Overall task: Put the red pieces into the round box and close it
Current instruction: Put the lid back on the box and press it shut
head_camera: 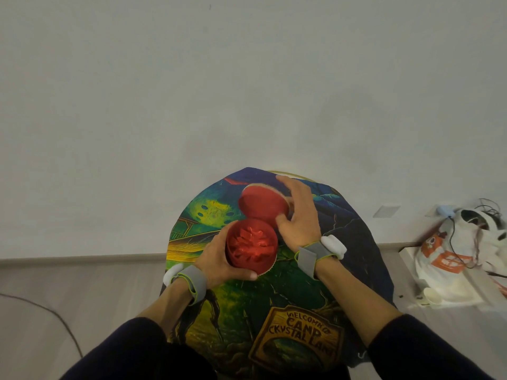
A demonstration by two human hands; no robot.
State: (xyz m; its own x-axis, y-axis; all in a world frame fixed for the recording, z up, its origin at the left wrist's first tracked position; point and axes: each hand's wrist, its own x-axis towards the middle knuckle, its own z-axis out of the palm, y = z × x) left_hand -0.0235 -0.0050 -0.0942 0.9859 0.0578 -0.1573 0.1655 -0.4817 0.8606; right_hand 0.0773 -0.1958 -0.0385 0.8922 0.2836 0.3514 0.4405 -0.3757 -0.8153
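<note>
- The round red box (251, 246) is held in the left hand (219, 259), with the fingers wrapped around its side.
- The box is tipped a little toward the camera, just above the surface (365, 242), which is covered by a bright picture cloth.
- The red pieces (251, 245) are seen inside the box, piled up close to the rim.
- No loose pieces can be seen on the cloth, so the filling looks done.
- The red lid (263, 202) is held in the right hand (299, 215), with the fingers closed on its edge.
- The lid is tilted, with its inside turned toward the box, and its low edge is just beside the box rim.
- The closing step seems to be the one left.
- The pieces could be spilled if the box is tipped more, because it is so full.
- A piece could be pinched under the lid if one sticks up over the rim, and then the lid would not sit flat.
- The lid could go on crooked if it is pushed down while tilted.
- The box wall looks thin, so it could be bent if it is squeezed too hard by the left grip.
- The white bag (450, 256) on the right is well apart and should not be in the way.
</note>
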